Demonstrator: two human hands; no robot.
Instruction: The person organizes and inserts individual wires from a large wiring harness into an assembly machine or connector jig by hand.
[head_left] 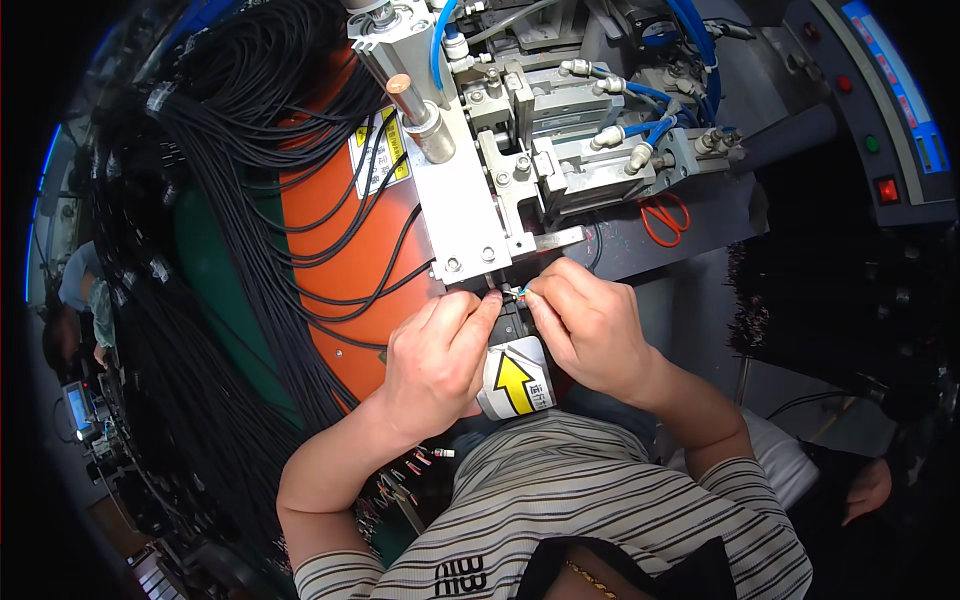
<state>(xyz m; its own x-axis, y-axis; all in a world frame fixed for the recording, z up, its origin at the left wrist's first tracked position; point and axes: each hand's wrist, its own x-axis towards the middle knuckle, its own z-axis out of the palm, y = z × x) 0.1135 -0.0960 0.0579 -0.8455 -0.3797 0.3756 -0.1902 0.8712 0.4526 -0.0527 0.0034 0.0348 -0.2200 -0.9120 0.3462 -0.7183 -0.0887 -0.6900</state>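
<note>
Two hands [515, 335] (close together), one wire end [517, 293]

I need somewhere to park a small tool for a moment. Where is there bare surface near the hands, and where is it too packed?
Bare grey surface lies right of the right hand, below the orange-handled scissors. Part of the orange panel left of the left hand is free between the black cables. Between both hands, under the metal press block, it is crowded.

Both hands [440, 355] [590, 325] pinching thin wires [515, 293] (coloured), under press machine [470, 215]
</note>
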